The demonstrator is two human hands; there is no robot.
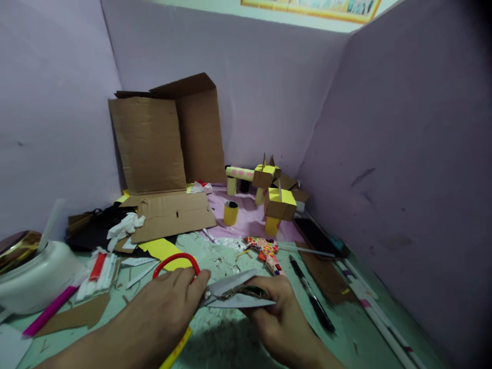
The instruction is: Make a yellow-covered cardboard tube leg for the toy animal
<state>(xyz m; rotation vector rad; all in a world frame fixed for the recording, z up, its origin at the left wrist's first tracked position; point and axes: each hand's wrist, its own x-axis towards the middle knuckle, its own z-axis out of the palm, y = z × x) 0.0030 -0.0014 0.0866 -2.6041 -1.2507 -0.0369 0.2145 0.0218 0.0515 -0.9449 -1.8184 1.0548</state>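
My left hand [163, 310] is closed on a pair of scissors [230, 284]; one red handle loop rises above the fingers. The blades are apart and point right. Between them lies a small piece of cardboard [255, 291] with a ragged, dark edge. My right hand [277, 312] is closed around the other end of that piece, which the fingers mostly hide. Below my left hand shows a yellow strip [177, 351]; what it belongs to is hidden.
Yellow box-headed cardboard figures [280, 205] and a yellow tube [231, 213] stand at the back, beside a large cardboard box [154, 143]. A glue gun [267, 251], a black pen [313, 294] and long white sticks [378, 312] lie right. A white pot [42, 279] stands left.
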